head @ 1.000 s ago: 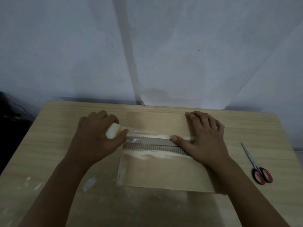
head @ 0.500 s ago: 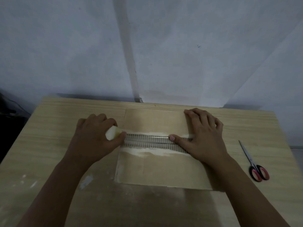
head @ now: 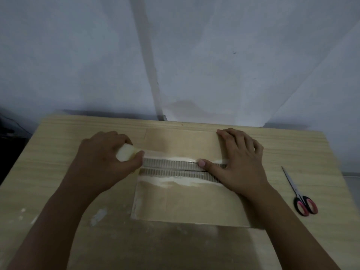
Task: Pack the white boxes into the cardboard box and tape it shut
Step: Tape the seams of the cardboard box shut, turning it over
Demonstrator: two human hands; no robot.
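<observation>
The brown cardboard box (head: 187,201) lies on the wooden table (head: 48,172) with its flaps folded shut. A torn strip of bare corrugation (head: 171,168) runs along the middle seam. My left hand (head: 105,162) grips a pale roll of clear tape (head: 124,153) at the box's left edge. A clear strip stretches from the roll rightward over the seam. My right hand (head: 239,162) lies flat on the box's right side, its thumb pressing the tape down near the seam. No white boxes are visible.
Scissors (head: 301,197) with red and black handles lie on the table to the right of the box. A pale papered wall (head: 175,55) stands behind the table. White smears mark the tabletop at the front left.
Both hands stay in almost the same place. The view has shifted slightly, and the tape roll sits at the box's left edge as before.
</observation>
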